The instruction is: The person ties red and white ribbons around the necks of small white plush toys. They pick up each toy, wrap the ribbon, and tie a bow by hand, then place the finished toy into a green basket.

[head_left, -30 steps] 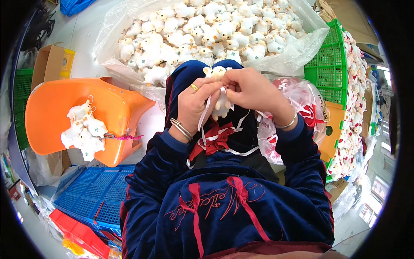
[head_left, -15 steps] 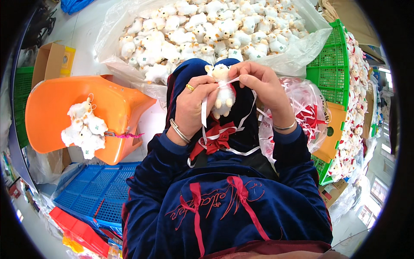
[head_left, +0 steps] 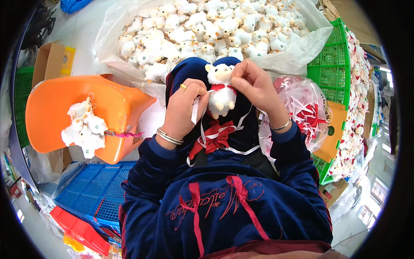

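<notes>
A small white plush animal toy (head_left: 223, 100) rests upright between my knees, facing up, with a red cloth (head_left: 219, 87) around its neck. My left hand (head_left: 186, 103) is closed at the toy's left side, pinching a white ribbon (head_left: 196, 111) whose end hangs below the fingers. On the other side my right hand (head_left: 258, 88) pinches close to the toy's neck, with ribbon trailing down from it; the fingertips partly hide what they grip. More red cloth pieces (head_left: 215, 137) with white ribbons lie in my lap, just below the toy.
A large clear bag (head_left: 108, 47) full of white plush toys lies ahead. Several toys (head_left: 86, 129) sit on an orange chair (head_left: 47, 116) at left, above a blue crate (head_left: 103, 190). At right are a bag of red cloths (head_left: 308, 108) and a green crate (head_left: 327, 60).
My hands have moved apart, the left one outward and down. The white ribbon that crossed the toy's neck is pulled to the sides, and the red cloth now shows there.
</notes>
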Tool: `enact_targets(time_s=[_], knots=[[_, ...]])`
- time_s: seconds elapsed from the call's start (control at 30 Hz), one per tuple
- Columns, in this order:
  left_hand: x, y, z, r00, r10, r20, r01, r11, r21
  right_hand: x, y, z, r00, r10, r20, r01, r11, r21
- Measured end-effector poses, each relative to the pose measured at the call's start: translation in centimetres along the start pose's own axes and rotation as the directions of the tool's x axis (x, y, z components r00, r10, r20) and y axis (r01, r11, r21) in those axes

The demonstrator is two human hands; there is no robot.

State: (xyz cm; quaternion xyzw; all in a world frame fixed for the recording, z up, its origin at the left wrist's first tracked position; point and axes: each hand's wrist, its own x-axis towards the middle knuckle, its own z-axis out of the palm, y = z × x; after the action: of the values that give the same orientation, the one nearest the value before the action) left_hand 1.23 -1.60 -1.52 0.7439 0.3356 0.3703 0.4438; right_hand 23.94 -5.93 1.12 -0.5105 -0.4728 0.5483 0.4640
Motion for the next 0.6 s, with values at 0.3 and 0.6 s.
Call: enact_targets(time_s=[0.3, 0.6], knots=[[-0.3, 2.4, 0.8, 0.992, -0.115, 0.046, 0.124, 0.951, -0.284, -0.1, -1.4, 2.8, 0.971, -0.23, 0.071, 0.225, 0.759, -0.611], [-0.1, 1.8, -0.4, 0.954, -0.148, 0.261, 0.265, 0.823, -0.502, -1.2, 0.6, 3.6, 0.936, -0.336, -0.104, 0.22, 0.79, -0.572]])
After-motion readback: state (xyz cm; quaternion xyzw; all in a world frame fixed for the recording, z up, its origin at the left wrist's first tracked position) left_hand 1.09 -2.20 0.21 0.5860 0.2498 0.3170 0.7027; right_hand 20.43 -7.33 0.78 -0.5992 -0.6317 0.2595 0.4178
